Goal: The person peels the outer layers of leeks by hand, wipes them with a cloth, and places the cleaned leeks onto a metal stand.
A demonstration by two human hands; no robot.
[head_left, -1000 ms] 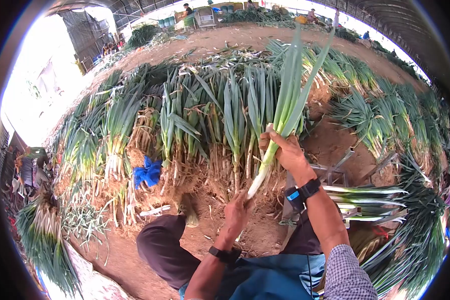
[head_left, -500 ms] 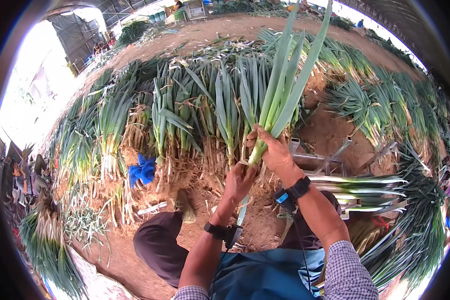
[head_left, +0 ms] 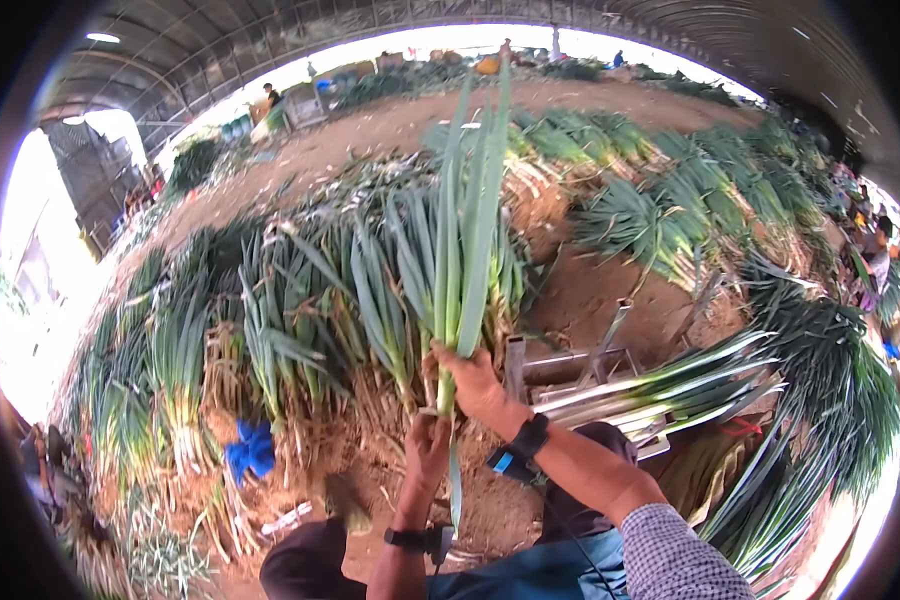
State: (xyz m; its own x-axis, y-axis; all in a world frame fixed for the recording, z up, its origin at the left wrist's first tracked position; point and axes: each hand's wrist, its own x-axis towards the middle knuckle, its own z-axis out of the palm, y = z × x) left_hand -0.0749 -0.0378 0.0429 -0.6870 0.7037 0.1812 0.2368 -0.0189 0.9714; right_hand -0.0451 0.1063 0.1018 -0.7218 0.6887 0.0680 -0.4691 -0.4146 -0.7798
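A thick leek [head_left: 452, 270] stands nearly upright in front of me, its long green leaves pointing up and away. My right hand [head_left: 472, 385] is wrapped round its pale lower stalk. Just below, my left hand [head_left: 427, 445] is closed at the stalk's bottom end; its fingertips are partly hidden. A loose green leaf [head_left: 456, 490] hangs down beside my left hand, and I cannot tell whether it is still joined to the stalk. Behind the held leek, bundles of leeks [head_left: 280, 300] stand in a long row with roots downward.
To the right, cleaned leeks [head_left: 660, 390] with white stalks lie across a metal frame [head_left: 570, 366]. A heap of dark green leaves [head_left: 820, 400] spreads beyond them. Blue cloth or plastic [head_left: 250, 452] sits among the roots at left. A person [head_left: 272, 96] is in the far background.
My view has tilted up and turned to the right, so more roof shows and the hands appear lower and further left. Both hands keep their hold on the leek.
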